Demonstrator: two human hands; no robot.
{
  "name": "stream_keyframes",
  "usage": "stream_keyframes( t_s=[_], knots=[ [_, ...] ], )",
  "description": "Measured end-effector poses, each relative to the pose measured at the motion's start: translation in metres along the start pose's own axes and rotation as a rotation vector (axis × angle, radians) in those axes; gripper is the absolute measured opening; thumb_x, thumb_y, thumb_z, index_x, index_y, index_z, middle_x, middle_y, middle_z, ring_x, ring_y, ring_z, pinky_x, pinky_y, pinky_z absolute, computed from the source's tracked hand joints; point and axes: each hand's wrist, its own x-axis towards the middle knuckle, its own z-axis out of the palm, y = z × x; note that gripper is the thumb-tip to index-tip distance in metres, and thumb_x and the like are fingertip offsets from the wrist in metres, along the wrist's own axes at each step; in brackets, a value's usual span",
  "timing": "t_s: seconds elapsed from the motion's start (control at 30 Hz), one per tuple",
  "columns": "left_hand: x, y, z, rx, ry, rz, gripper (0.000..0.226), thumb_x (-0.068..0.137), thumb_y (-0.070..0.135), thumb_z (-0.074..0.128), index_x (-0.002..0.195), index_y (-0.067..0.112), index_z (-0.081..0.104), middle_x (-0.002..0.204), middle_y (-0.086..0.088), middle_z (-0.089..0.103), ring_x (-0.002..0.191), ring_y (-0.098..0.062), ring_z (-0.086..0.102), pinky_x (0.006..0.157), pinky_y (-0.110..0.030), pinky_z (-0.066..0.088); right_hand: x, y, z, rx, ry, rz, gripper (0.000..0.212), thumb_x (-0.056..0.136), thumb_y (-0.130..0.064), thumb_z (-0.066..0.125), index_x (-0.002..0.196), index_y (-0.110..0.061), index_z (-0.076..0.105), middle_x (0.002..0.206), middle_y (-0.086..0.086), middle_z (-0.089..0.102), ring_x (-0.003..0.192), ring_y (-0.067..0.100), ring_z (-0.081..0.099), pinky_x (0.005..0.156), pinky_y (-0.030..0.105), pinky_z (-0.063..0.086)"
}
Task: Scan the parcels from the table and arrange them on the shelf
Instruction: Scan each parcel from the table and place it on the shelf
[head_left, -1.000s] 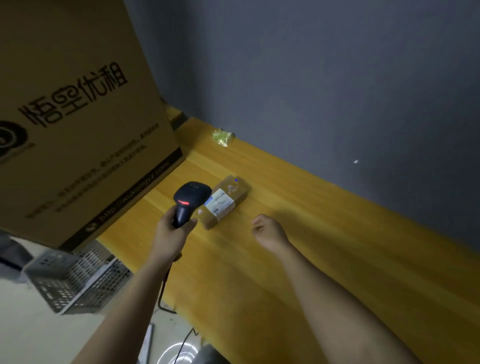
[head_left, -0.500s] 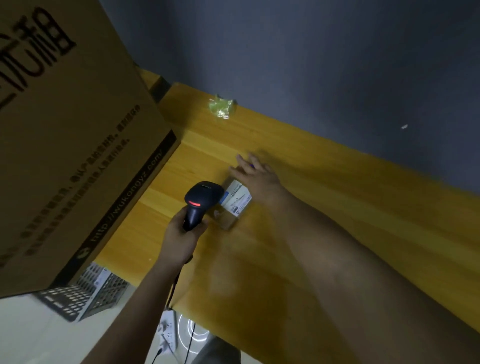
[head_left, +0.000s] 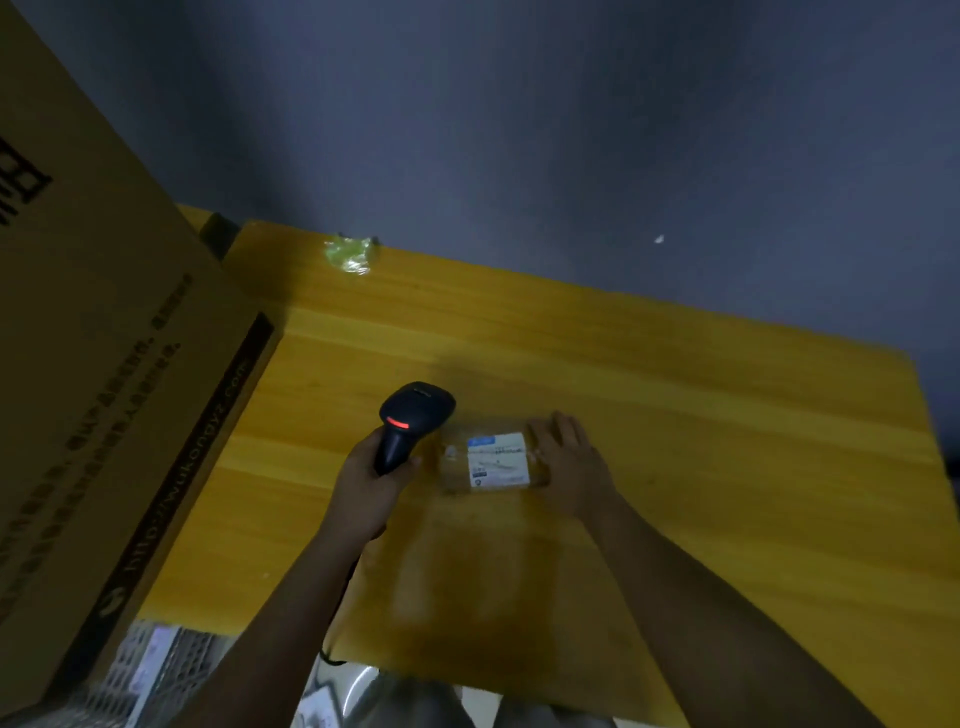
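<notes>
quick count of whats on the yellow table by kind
parcel: 1
large cardboard box: 1
green wrapper scrap: 1
total on the table: 3
The scanner is held in the left hand, not counted.

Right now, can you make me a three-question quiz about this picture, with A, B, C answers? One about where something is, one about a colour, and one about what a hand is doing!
1. Where is the parcel?
A. on the table
B. inside the big cardboard box
C. on the floor

2. What colour is the light on the scanner?
A. green
B. red
C. blue

3. What is the left hand doing?
A. lying flat
B. holding the parcel
C. gripping the scanner

Answers:
1. A, the parcel lies on the yellow tabletop, between the hands.
2. B, a red strip glows on the scanner's black head.
3. C, its fingers wrap the scanner's handle, while the right hand rests against the parcel's end.
</notes>
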Motion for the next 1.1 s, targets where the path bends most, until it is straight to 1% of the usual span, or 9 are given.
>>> stream_keyframes(
  t_s=[0.1, 0.27, 0.4, 0.47, 0.6, 0.7, 0.83, 0.97, 1.1],
  knots=[
    [-0.004, 0.009, 0.016, 0.047, -0.077, 0.043, 0.029, 0.091, 0.008, 0.062, 0.108, 0.028, 0.050, 0.090, 0.014, 0.053, 0.081, -0.006, 0.052, 0.074, -0.030, 0.040, -0.040, 0.014, 0.015, 0.128, 0.000, 0.127, 0.087, 0.086, -0.035, 0.069, 0.152, -0.027, 0.014, 0.158, 0.010, 0.004, 0.135, 0.034, 0.031, 0.099, 0.044, 0.045],
    [-0.019, 0.007, 0.032, 0.133, -0.185, 0.114, 0.030, 0.091, 0.006, 0.061, 0.098, 0.033, 0.049, 0.088, 0.018, 0.050, 0.077, 0.003, 0.049, 0.069, -0.021, 0.040, -0.070, 0.035, 0.027, 0.340, -0.007, 0.232, 0.091, 0.082, -0.047, 0.072, 0.152, -0.023, 0.019, 0.147, 0.010, 0.021, 0.126, 0.031, 0.043, 0.095, 0.039, 0.047],
    [-0.025, 0.001, 0.036, 0.204, -0.206, 0.129, 0.029, 0.090, 0.008, 0.062, 0.102, 0.030, 0.049, 0.088, 0.018, 0.050, 0.076, 0.003, 0.049, 0.066, -0.012, 0.037, -0.073, 0.042, 0.018, 0.710, 0.068, 0.296, 0.065, 0.084, -0.037, 0.072, 0.141, -0.022, 0.042, 0.141, 0.003, 0.045, 0.122, 0.026, 0.052, 0.093, 0.045, 0.050],
    [-0.026, -0.001, 0.036, 0.215, -0.209, 0.122, 0.030, 0.089, 0.008, 0.063, 0.101, 0.032, 0.049, 0.089, 0.017, 0.050, 0.076, 0.000, 0.050, 0.067, -0.012, 0.037, -0.073, 0.040, 0.013, 0.784, 0.108, 0.345, 0.058, 0.090, -0.033, 0.065, 0.142, -0.020, 0.043, 0.142, 0.004, 0.048, 0.121, 0.026, 0.053, 0.091, 0.040, 0.049],
    [-0.030, -0.007, 0.033, 0.237, -0.233, 0.111, 0.033, 0.089, 0.012, 0.065, 0.106, 0.036, 0.050, 0.104, 0.007, 0.054, 0.089, -0.008, 0.052, 0.072, -0.017, 0.040, -0.071, 0.034, 0.008, 0.783, 0.172, 0.374, 0.051, 0.096, -0.032, 0.053, 0.144, -0.016, 0.043, 0.139, 0.007, 0.053, 0.119, 0.026, 0.054, 0.084, 0.029, 0.044],
    [-0.037, -0.005, 0.033, 0.233, -0.273, 0.146, 0.039, 0.088, 0.009, 0.065, 0.093, 0.044, 0.049, 0.096, 0.015, 0.054, 0.083, 0.002, 0.052, 0.073, -0.015, 0.039, -0.067, 0.031, 0.008, 0.731, 0.187, 0.393, 0.050, 0.098, -0.034, 0.047, 0.144, -0.013, 0.043, 0.139, 0.010, 0.053, 0.118, 0.027, 0.054, 0.082, 0.029, 0.042],
    [-0.044, 0.000, 0.036, 0.231, -0.287, 0.188, 0.043, 0.088, 0.003, 0.063, 0.086, 0.044, 0.048, 0.086, 0.016, 0.052, 0.074, 0.001, 0.050, 0.070, -0.019, 0.039, -0.066, 0.032, 0.006, 0.726, 0.172, 0.398, 0.054, 0.099, -0.037, 0.047, 0.146, -0.011, 0.038, 0.142, 0.011, 0.049, 0.123, 0.030, 0.051, 0.085, 0.032, 0.041],
    [-0.048, 0.005, 0.045, 0.237, -0.317, 0.204, 0.043, 0.089, 0.003, 0.062, 0.085, 0.044, 0.046, 0.083, 0.016, 0.051, 0.071, 0.001, 0.049, 0.064, -0.007, 0.035, -0.064, 0.034, 0.004, 0.704, 0.140, 0.419, 0.058, 0.098, -0.043, 0.046, 0.147, -0.013, 0.036, 0.143, 0.010, 0.049, 0.122, 0.029, 0.051, 0.086, 0.034, 0.043],
    [-0.048, 0.011, 0.056, 0.209, -0.376, 0.189, 0.037, 0.090, 0.006, 0.061, 0.092, 0.041, 0.050, 0.089, 0.011, 0.056, 0.076, 0.000, 0.052, 0.069, -0.014, 0.038, -0.064, 0.034, 0.002, 0.682, 0.123, 0.422, 0.059, 0.098, -0.043, 0.046, 0.148, -0.015, 0.033, 0.143, 0.009, 0.049, 0.123, 0.028, 0.051, 0.087, 0.034, 0.044]
  ],
)
